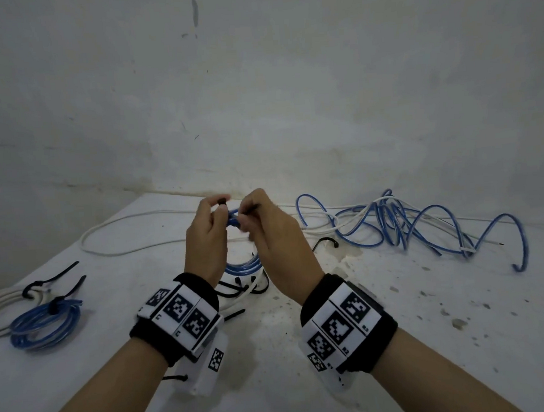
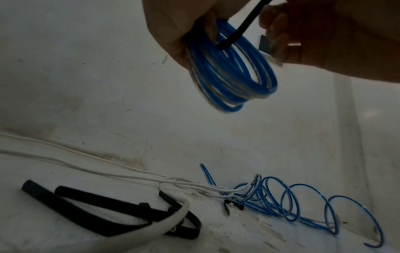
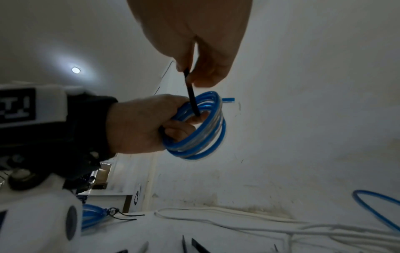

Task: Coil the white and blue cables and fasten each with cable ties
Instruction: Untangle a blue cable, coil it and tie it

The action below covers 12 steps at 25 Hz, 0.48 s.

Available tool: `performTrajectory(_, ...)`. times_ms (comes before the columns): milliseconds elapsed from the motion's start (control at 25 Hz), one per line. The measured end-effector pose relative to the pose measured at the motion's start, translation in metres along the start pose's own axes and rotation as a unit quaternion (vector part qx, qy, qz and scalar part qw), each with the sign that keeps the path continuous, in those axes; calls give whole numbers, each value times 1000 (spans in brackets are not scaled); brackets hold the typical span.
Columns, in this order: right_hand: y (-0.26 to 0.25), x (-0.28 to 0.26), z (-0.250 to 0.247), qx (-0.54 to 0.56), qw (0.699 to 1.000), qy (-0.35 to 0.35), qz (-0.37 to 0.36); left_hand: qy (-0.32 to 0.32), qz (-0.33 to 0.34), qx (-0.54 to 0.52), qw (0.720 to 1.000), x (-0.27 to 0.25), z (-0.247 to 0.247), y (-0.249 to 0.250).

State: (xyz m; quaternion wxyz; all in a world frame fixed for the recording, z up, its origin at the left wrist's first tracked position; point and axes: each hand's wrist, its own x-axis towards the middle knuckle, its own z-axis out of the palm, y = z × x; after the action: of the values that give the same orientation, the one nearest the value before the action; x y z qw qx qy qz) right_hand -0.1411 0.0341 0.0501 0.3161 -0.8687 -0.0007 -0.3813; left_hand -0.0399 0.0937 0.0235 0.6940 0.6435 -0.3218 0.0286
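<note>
wall [image 1: 287, 76]: white, scuffed | table [image 1: 276, 382]: white, speckled | ceiling light [image 3: 75, 69]: lit

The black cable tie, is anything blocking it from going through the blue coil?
Nothing visible. The right hand pinches the cable tie, already threading the blue coil's open centre, held by the left hand.

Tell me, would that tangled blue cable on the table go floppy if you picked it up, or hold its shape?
Probably springy rather than limp: the loose blue cable stands up off the table in open loops. It looks thin, so likely light. It would probably snag, since white cable threads through the same tangle.
</note>
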Motion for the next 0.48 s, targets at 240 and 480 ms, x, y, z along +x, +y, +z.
performTrajectory(240, -2, 14, -3, 93, 985, 73, 126, -58, 38, 44, 997, -1, 6, 2)
performTrajectory(480, 11, 11, 0, -104, 992, 7, 73, -67, 54, 62, 994, -2, 11, -3)
